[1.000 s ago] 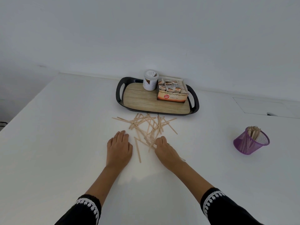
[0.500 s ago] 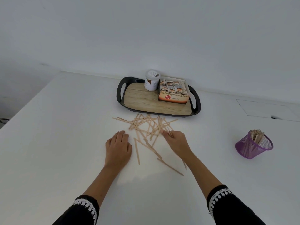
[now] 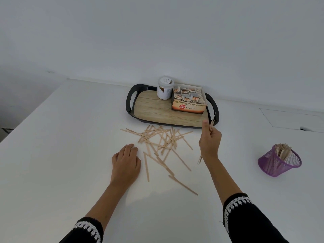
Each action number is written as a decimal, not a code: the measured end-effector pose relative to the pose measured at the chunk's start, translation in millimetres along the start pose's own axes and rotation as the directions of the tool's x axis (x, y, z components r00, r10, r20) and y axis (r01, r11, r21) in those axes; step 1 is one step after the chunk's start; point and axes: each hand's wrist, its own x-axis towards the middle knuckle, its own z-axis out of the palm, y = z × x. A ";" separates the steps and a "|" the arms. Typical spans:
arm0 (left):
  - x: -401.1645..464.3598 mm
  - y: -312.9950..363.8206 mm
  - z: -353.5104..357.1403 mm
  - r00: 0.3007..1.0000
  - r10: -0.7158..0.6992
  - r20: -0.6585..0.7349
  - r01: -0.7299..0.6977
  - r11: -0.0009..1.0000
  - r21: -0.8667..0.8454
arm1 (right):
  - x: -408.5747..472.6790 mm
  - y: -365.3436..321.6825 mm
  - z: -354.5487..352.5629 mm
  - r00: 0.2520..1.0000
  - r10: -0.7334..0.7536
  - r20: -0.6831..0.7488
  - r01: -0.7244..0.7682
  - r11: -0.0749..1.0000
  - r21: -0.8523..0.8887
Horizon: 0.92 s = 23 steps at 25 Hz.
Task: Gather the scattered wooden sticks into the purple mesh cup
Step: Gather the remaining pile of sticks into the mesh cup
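Several thin wooden sticks [image 3: 162, 142] lie scattered and crossed on the white table, in front of the tray. My left hand [image 3: 125, 162] rests flat on the table just left of the pile, palm down, holding nothing. My right hand [image 3: 209, 139] is raised above the table to the right of the pile, closed on a small bunch of wooden sticks [image 3: 212, 122] that points up and down. The purple mesh cup [image 3: 278, 163] stands tilted at the far right with several sticks inside it, well apart from my right hand.
A black-rimmed tray [image 3: 130, 102] with a wood-look floor sits behind the pile, carrying a white jar [image 3: 164, 87] and an orange box of tea bags [image 3: 188, 100]. A white wall runs behind the table. A flush panel [image 3: 291, 118] is set in the tabletop at far right.
My right hand has lifted off the pile with a bunch of sticks and moved right and up. The left hand has stayed flat in place.
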 end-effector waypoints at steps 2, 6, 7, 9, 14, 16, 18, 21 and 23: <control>0.4 -0.7 1.3 1.000 0.003 -0.004 -0.003 1.000 0.003 | 4.5 1.7 0.7 0.995 -0.093 -0.037 0.094 0.995 0.027; 0.6 -0.1 2.3 1.000 0.000 -0.012 0.000 1.000 0.004 | 6.5 10.4 2.0 0.987 -0.145 -0.071 0.149 0.988 0.052; 1.0 0.4 2.3 1.000 0.002 -0.013 -0.002 1.000 0.003 | 5.6 15.5 1.6 0.986 -0.152 -0.073 0.155 0.987 0.037; 1.1 0.9 2.0 1.000 0.003 -0.018 -0.003 1.000 -0.001 | 2.1 27.8 0.6 0.982 -0.165 -0.091 0.166 0.986 0.004; 2.4 1.7 3.0 1.000 -0.001 -0.020 0.001 1.000 0.005 | -3.2 55.3 0.9 0.985 -0.102 -0.142 0.096 0.994 -0.047; 2.5 2.2 3.3 1.000 -0.004 -0.020 0.004 1.000 0.003 | -5.1 64.5 0.9 0.989 -0.044 -0.143 0.036 0.998 -0.055; 2.7 2.3 3.1 1.000 -0.007 -0.019 0.007 1.000 0.002 | -7.4 70.5 1.0 0.991 0.018 -0.131 -0.025 0.998 -0.049; 2.6 2.5 3.2 1.000 -0.007 -0.012 0.007 1.000 0.005 | -7.7 66.2 1.4 0.984 0.109 -0.138 -0.110 0.994 0.006; 2.4 2.3 3.3 1.000 -0.010 -0.013 0.010 1.000 0.008 | -3.2 54.2 0.4 0.984 0.101 -0.148 -0.094 0.994 0.054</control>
